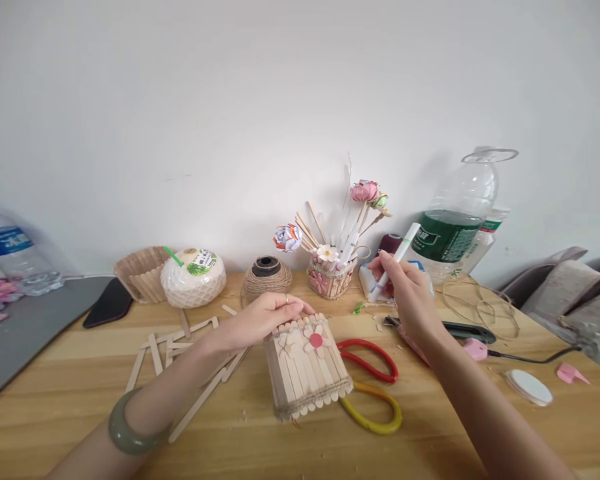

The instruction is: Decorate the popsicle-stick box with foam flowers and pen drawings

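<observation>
My left hand grips the top rim of a holder made of craft sticks, which leans toward me with rope along its edges. Two wooden flowers are on its front, one with a red centre. In my right hand, raised to the right of the holder, is a white marker, tilted, its green-marked end up. Scissors with a red handle and a yellow handle lie partly behind the holder.
Loose craft sticks lie left. Behind stand a white coconut, a twine spool and a decorated flower pot. At right are a large bottle, a cutter, a corded pink tool and white discs.
</observation>
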The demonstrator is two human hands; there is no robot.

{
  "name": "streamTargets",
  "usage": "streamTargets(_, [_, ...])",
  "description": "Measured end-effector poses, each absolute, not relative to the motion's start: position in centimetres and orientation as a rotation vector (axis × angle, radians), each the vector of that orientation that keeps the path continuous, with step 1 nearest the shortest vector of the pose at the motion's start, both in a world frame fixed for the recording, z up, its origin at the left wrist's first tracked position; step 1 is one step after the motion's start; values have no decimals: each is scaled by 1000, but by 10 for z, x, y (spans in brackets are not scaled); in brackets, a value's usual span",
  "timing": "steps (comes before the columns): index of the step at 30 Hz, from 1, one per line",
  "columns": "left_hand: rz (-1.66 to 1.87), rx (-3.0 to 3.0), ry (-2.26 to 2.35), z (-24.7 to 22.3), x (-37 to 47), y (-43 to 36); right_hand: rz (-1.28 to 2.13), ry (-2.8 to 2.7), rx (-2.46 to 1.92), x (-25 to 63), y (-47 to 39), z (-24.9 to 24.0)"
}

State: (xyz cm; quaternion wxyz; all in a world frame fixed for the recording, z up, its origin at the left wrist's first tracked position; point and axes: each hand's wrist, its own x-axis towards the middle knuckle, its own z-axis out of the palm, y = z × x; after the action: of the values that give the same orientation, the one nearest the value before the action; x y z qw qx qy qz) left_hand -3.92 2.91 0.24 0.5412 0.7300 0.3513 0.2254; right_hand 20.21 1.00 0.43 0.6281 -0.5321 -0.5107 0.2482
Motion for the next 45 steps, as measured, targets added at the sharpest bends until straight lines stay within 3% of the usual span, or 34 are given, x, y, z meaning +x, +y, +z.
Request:
streamTargets(5, [361, 1686, 735, 12, -48, 30, 481, -1287, -1281, 204, 15, 5])
streamTargets(16, [417, 1670, 782, 8, -51, 35, 209, -1454, -1393, 209, 25, 19])
streamTargets(35, [538, 1760, 834, 10, -48, 28, 289, -1570, -1739, 214, 86, 8])
streamTargets(45, [663, 1848, 870, 7, -38, 19, 136, -1633, -1845, 211, 91, 4])
